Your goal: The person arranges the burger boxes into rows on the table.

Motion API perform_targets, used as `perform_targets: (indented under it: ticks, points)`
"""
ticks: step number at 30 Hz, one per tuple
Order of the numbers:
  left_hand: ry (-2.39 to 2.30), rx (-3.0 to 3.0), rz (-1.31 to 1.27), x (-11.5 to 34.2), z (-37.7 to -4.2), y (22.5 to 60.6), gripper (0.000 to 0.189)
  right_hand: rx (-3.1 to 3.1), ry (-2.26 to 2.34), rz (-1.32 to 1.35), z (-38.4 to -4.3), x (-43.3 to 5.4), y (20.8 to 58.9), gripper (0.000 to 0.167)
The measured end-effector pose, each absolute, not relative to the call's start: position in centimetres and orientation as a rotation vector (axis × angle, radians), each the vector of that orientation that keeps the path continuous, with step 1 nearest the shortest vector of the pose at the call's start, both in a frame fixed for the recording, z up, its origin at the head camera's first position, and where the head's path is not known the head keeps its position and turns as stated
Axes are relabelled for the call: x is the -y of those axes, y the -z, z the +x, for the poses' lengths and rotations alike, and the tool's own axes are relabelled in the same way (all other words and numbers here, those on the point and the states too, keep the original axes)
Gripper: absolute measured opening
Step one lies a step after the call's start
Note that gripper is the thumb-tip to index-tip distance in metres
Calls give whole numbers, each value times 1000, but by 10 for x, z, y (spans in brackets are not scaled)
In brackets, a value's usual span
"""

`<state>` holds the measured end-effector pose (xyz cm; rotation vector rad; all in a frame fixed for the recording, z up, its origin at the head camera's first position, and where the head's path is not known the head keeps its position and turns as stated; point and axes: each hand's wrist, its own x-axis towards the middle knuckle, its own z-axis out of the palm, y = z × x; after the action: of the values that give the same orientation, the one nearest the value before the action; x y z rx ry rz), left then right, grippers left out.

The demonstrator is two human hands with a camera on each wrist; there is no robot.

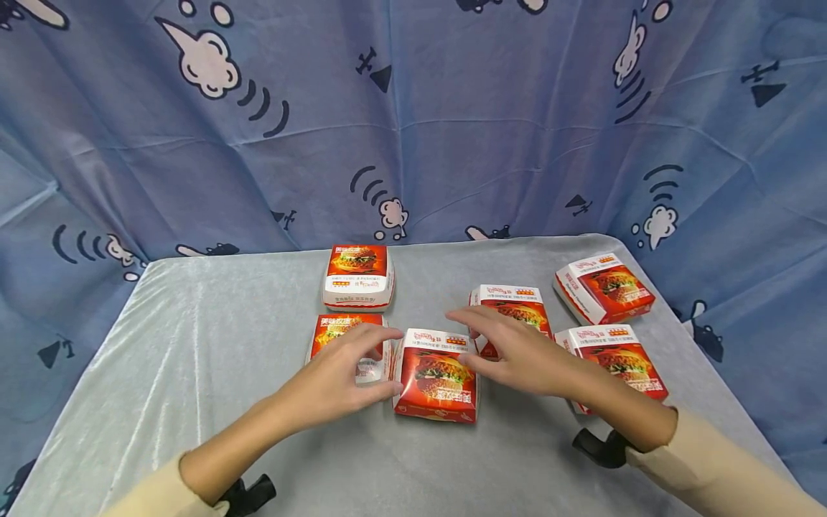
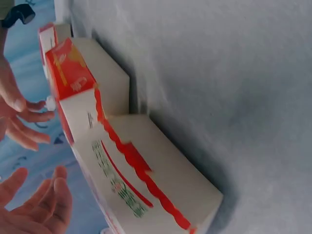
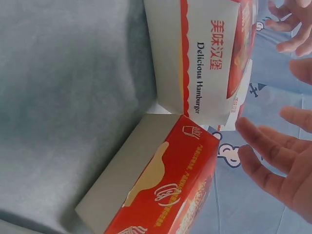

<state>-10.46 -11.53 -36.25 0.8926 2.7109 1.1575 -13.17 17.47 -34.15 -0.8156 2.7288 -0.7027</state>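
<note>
A red and white hamburger box (image 1: 436, 380) lies near the front of the table, between my two hands. My left hand (image 1: 342, 377) spreads its fingers over another hamburger box (image 1: 331, 332) just left of it, thumb close to the front box's left side. From the right, my right hand (image 1: 517, 352) reaches over the front box's edge and partly covers a third hamburger box (image 1: 517, 305). Both wrist views show relaxed fingers above the boxes, gripping nothing; the left hand (image 2: 36, 207) and right hand (image 3: 282, 161) appear apart from the cardboard there. Contact in the head view is hard to tell.
One hamburger box (image 1: 359, 276) stands at the back, left of centre. Two more are on the right, a tilted box (image 1: 607, 287) behind and a box (image 1: 620, 359) partly under my right forearm. A pale cloth covers the table (image 1: 213, 345); a blue patterned curtain (image 1: 452, 143) hangs behind.
</note>
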Motion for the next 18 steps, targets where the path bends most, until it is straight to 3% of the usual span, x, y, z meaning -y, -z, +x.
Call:
perform_targets:
  ticks: [18]
  points:
    - [-964, -2573, 918, 98, -104, 365, 56, -2695, 621, -829, -126, -179, 358, 61]
